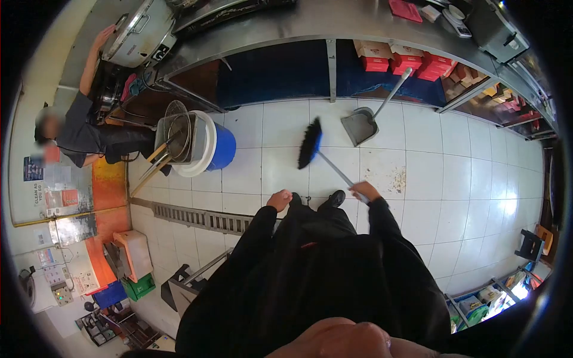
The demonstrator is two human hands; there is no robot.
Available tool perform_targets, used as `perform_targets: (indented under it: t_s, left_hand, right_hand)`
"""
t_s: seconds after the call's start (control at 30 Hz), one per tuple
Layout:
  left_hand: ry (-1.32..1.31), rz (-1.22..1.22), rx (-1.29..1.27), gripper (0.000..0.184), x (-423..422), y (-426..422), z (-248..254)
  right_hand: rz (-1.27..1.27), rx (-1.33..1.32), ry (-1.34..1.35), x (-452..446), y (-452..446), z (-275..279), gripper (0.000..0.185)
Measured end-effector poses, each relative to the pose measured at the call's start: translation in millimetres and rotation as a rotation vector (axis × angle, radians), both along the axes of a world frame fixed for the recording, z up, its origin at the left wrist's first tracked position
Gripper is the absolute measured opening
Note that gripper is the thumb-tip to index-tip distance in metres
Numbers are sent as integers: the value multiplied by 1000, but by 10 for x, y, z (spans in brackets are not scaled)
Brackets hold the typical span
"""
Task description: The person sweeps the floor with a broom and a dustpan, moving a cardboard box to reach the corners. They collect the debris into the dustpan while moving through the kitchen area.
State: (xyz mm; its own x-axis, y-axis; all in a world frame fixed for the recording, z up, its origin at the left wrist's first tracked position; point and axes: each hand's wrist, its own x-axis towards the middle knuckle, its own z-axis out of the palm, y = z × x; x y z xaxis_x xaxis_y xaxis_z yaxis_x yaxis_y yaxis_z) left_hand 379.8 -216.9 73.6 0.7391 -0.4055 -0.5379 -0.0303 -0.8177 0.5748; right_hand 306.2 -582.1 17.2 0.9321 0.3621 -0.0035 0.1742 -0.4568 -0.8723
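My right hand (365, 191) is wrapped around the grey handle of a broom (335, 169). The broom's head, with black bristles and a blue back, is just above the white tiled floor (280, 170) or touching it; I cannot tell which. A grey dustpan (360, 125) with a long handle rests on the tiles beyond the broom, to its right. Brown crumbs (391, 179) are scattered on the floor to the right of my right hand. In front of my body, my left hand (279, 200) has its fingers curled in, and nothing shows in them.
A blue bucket (224, 146) with a white rim stands at left, strainers (179, 131) beside it. Behind it a co-worker (89, 128) reaches to a large pot (134, 42). A steel counter (268, 36) spans the back. A drain grate (203, 218) crosses the floor.
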Motion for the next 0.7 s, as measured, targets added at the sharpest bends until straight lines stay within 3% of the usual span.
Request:
perform_targets:
  t_s: [0.07, 0.13, 0.17, 0.2, 0.27, 0.33, 0.37, 0.4, 0.43, 0.47, 0.53, 0.6, 0.63, 0.7]
  left_hand:
    - [36, -31, 100, 33, -91, 210, -203]
    - [314, 24, 213, 31, -118, 471, -559]
    - [409, -100, 397, 29, -46, 434, -550]
    - [260, -410, 433, 28, -33, 652, -1036]
    - [294, -439, 481, 29, 248, 346, -660]
    - [228, -331, 409, 29, 591, 65, -618]
    - [195, -458, 409, 30, 836, -157, -678]
    - [-230, -871, 230, 30, 1055, -239, -1029]
    - [-184, -589, 145, 30, 1304, -549, -1113]
    - [-154, -364, 92, 25, 1500, -1023, -700]
    - [-255, -226, -267, 25, 1975, -1862, -576]
    - [-434, -330, -498, 34, 2404, -2749, -118]
    - [-484, -338, -522, 38, 2575, -3189, 132]
    - [-583, -401, -585, 48, 2857, -3946, 600]
  right_hand:
    - [-436, 233, 965, -364, -271, 264, 15]
    - [-171, -111, 598, -809, -471, 219, 10]
    - [-107, -184, 484, -1012, -507, 290, 9]
    - [-46, -258, 368, -1175, -554, 478, 9]
    - [-570, 56, 937, -1275, -411, 1396, 14]
    - [-647, 52, 954, -1399, -315, 1921, 16]
    - [-693, 72, 977, -1443, -259, 2111, 15]
    - [-735, 92, 998, -1458, -192, 2221, 15]
    - [-803, 139, 1026, -1478, -106, 2238, 15]
    - [-872, 188, 1053, -1458, -24, 2260, 15]
    - [-893, 90, 867, -1260, 169, 2489, 15]
    - [-900, -137, 484, -1514, 308, 1788, 23]
    - [-963, -32, 759, -1425, 318, 1803, 32]
    - [-1092, 10, 789, -1303, 364, 1912, 35]
